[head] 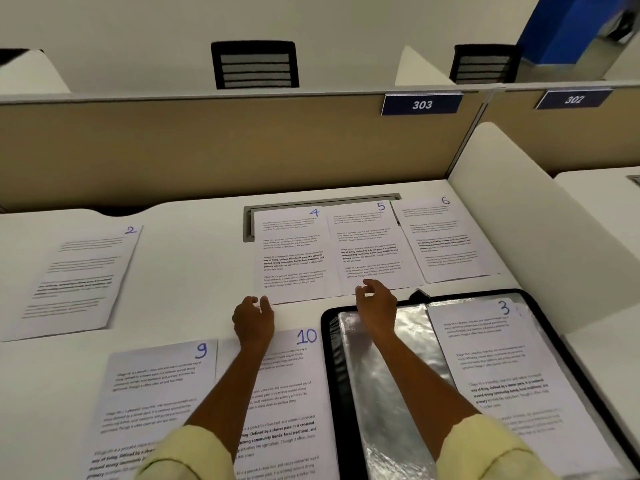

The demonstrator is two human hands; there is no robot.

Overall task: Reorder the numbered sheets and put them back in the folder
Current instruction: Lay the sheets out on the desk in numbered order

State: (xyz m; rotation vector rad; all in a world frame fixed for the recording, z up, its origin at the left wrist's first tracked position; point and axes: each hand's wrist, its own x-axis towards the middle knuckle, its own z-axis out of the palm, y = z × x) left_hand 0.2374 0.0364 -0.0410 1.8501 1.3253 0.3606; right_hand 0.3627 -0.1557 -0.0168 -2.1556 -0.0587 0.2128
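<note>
A person reaches both hands across a white counter (pixel 194 271) toward loose numbered sheets, midway through returning them to an open black folder (pixel 540 297). Sheet 3 (pixel 498 362) already lies on the folder's right-hand side, beside a shiny plastic sleeve (pixel 381 375), which suggests the earliest pages are going in first; whether sheet 1 is under it cannot be told. Sheet 2 (pixel 79 275) sits well apart at the far left, not yet filed. Sheets 4 (pixel 294 251), 5 (pixel 370 244) and 6 (pixel 446 237) lie side by side along the back of the counter, and sheets 9 (pixel 152 386) and 10 (pixel 287 393) lie at the near edge. Sheets 7 and 8 are not in view. The left hand (pixel 252 320) hovers at the near edge of sheet 4, fingers loosely curled and empty; the right hand (pixel 375 301) hovers over the near edge of sheet 5, fingers likewise relaxed and holding nothing. Most of the filing appears left to do.
</note>
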